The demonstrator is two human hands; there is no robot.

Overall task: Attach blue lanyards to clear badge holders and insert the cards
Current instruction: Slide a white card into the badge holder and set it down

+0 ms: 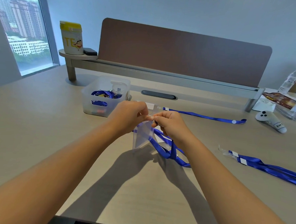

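Observation:
A clear badge holder (141,135) hangs above the table's middle, pinched at its top edge by my left hand (129,115). My right hand (169,125) grips the clip end of a blue lanyard (165,149) right against the holder's top; the ribbon trails down onto the table beneath it. The fingertips of both hands meet there, and the clip itself is mostly hidden. A white card (158,138) lies partly hidden under the ribbon. Behind the hands lies another blue lanyard (205,116) joined to a holder (151,106) with a card in it.
A translucent bin (94,98) with more lanyards and holders stands at the back left. Further lanyards with a clear clip (267,167) lie at the right. A white controller (270,120), water bottles and a snack bag sit at the far right. A partition screen (181,53) spans the back.

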